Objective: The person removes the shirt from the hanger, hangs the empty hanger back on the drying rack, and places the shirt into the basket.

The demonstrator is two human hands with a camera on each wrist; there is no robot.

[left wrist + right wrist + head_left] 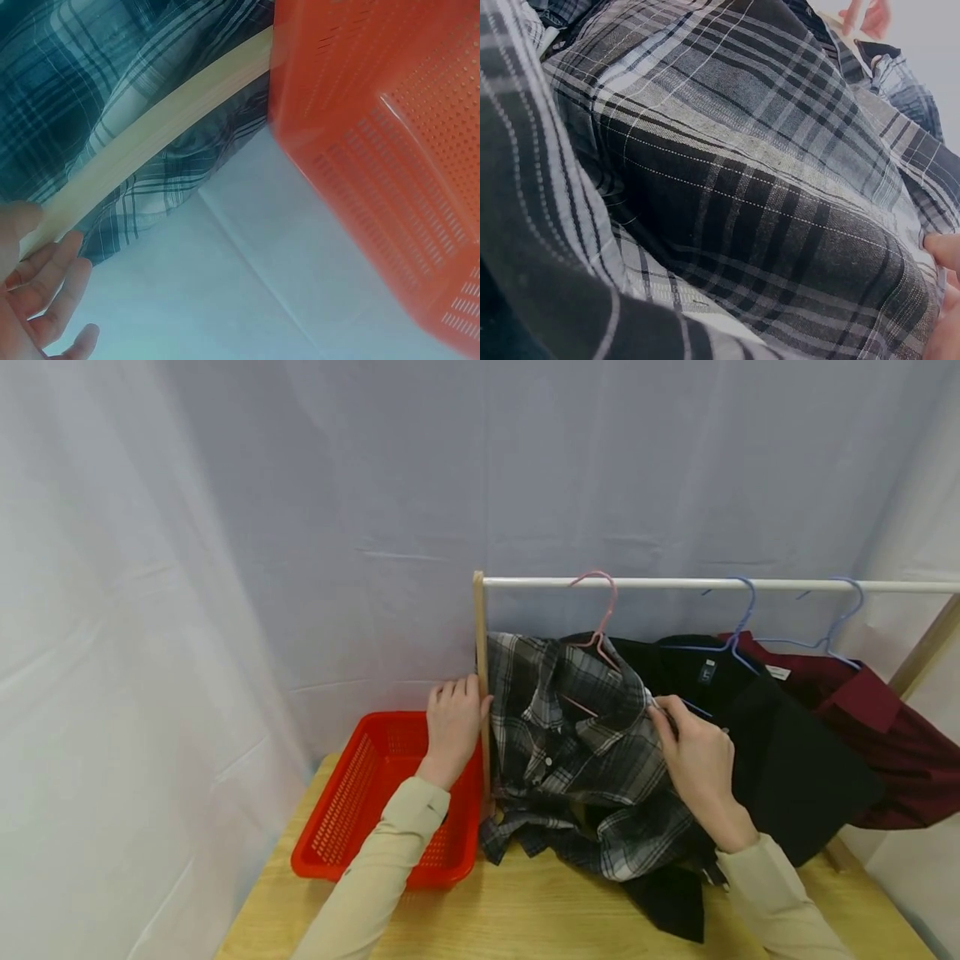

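Cloth sheeting (247, 543), pale and creased, is hanging behind a light wooden table (525, 910). Spanning the right is a clothes rack with a thin white rail (712, 584) on a square wooden post (481, 693). 3 wire hangers are hooking over the rail: a pink one carrying a soft grey-and-white plaid shirt (585, 752), 2 blue ones carrying a black garment (787, 743) and a maroon shirt (900, 743), the latter running out of frame. The plaid shirt's hem is pooling crumpled on the table. A perforated red plastic basket (375, 793) is sitting left of the post, its interior partly hidden by a beige sleeve. Left hand (452, 724) is wrapping around the post, fingers curled. Right hand (693, 752) is pinching the plaid shirt's shoulder edge.
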